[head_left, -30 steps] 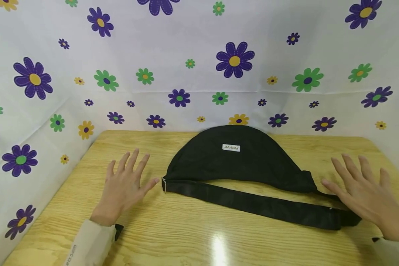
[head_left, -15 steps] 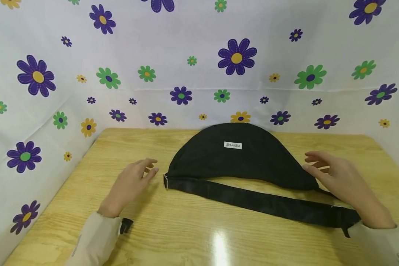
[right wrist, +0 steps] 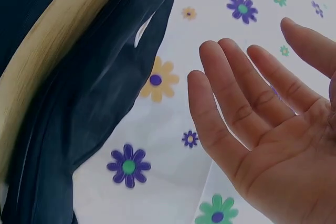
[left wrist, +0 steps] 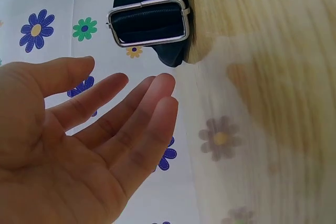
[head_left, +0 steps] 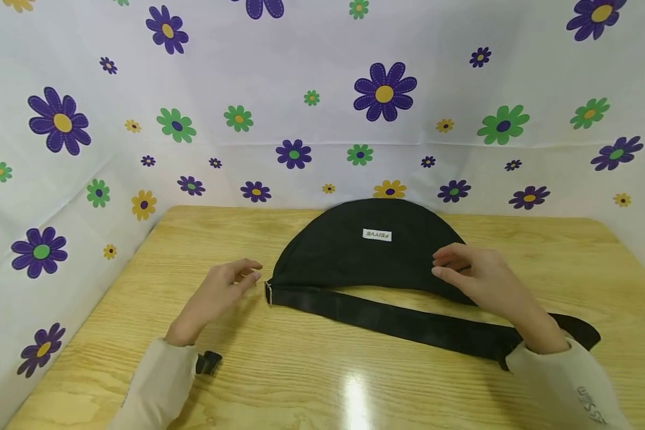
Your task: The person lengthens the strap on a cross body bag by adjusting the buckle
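A black waist bag (head_left: 355, 257) with a small white label lies flat on the wooden table, its curved side toward the back. Its wide black strap (head_left: 387, 316) runs along the front, with a metal slider buckle (head_left: 269, 293) at the left end. Just left of that buckle hovers my left hand (head_left: 212, 298), fingers relaxed and holding nothing; the left wrist view shows the buckle (left wrist: 149, 22) apart from the fingertips. My right hand (head_left: 481, 280) is over the bag's right part, fingers loosely bent and holding nothing. It hides the bag's right end.
The wooden table (head_left: 279, 370) reaches back to a white flowered cloth (head_left: 301, 71) hanging behind and on the sides. A small black piece (head_left: 209, 362) shows beside the left sleeve; whether it belongs to the wrist camera I cannot tell.
Both hands went from spread fingers to relaxed, bent ones. My right hand has moved left, from beside the strap's right end to over the bag; the left shifted slightly toward the buckle.
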`<control>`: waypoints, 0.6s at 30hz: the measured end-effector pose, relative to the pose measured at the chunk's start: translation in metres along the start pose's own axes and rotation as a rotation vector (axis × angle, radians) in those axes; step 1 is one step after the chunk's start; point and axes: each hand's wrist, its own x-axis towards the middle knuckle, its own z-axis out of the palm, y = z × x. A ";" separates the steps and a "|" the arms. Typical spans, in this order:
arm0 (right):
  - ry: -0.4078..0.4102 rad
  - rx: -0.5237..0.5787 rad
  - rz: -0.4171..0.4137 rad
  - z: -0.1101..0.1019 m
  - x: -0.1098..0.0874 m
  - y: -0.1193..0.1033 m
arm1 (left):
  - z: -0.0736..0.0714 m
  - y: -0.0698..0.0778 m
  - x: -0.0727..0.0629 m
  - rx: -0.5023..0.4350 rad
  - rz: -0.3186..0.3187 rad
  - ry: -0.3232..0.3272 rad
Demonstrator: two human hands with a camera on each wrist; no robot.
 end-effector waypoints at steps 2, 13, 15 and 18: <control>-0.018 0.025 -0.005 0.005 0.005 -0.006 | 0.001 -0.001 0.001 -0.018 -0.019 -0.013; -0.089 0.117 -0.057 0.036 0.025 -0.021 | -0.001 0.000 0.003 -0.197 -0.103 -0.086; -0.118 0.145 -0.064 0.043 0.029 -0.025 | -0.001 0.000 0.003 -0.222 -0.115 -0.099; -0.154 0.177 -0.068 0.052 0.034 -0.030 | -0.001 0.000 0.003 -0.244 -0.127 -0.109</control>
